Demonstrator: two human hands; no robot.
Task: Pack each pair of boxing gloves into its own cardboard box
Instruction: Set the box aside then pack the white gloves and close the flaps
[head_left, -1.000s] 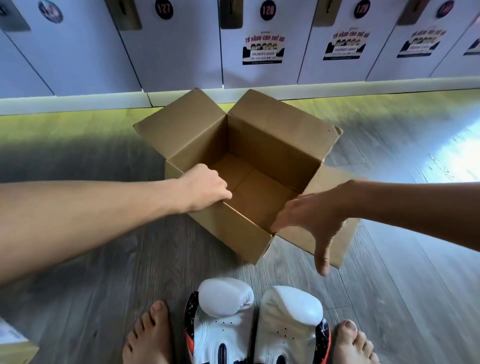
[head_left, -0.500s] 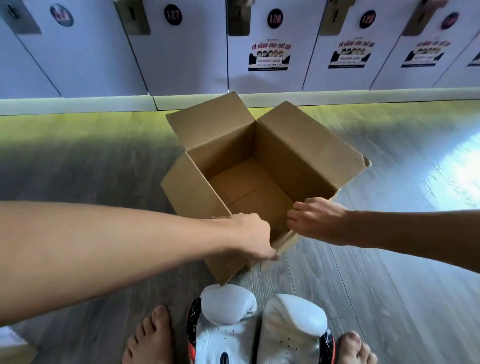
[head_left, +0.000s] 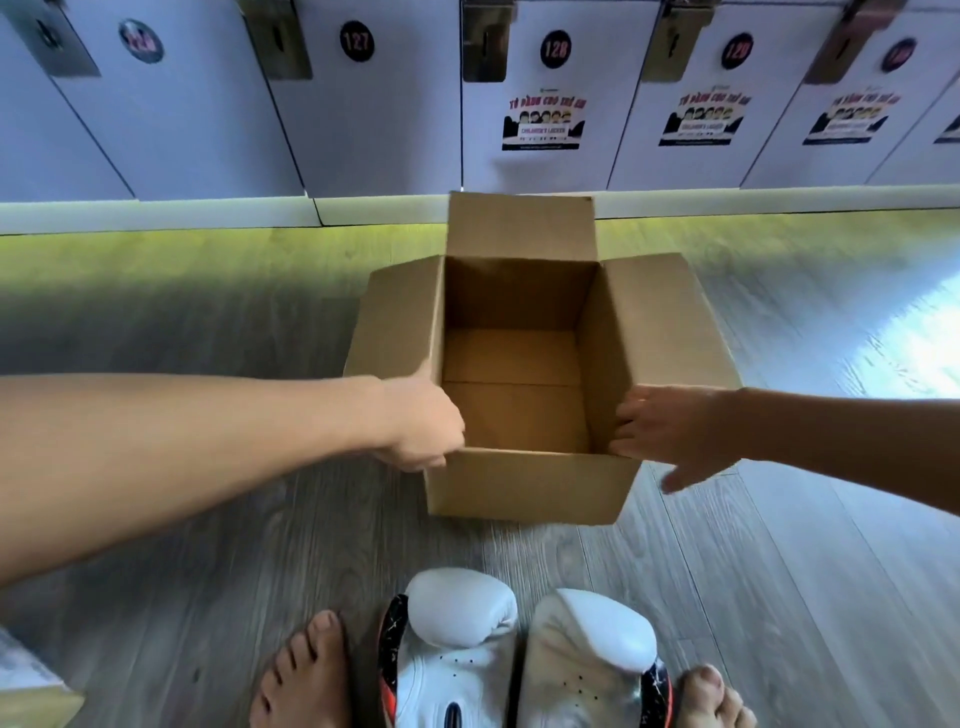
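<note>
Head view: cardboard box (head_left: 530, 486) sits open on the floor (head_left: 208, 571), left grip (head_left: 421, 428) clamped on its near-left corner, right grip (head_left: 675, 431) hooked over the right wall. White boxing gloves (head_left: 457, 649) lie nearer, between bare feet (head_left: 306, 670).

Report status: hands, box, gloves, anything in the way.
Left hand and right hand grip the cardboard box at its near corners. Box open, empty, on the floor. Boxing gloves unpacked between the feet; nothing blocks the opening.
</note>
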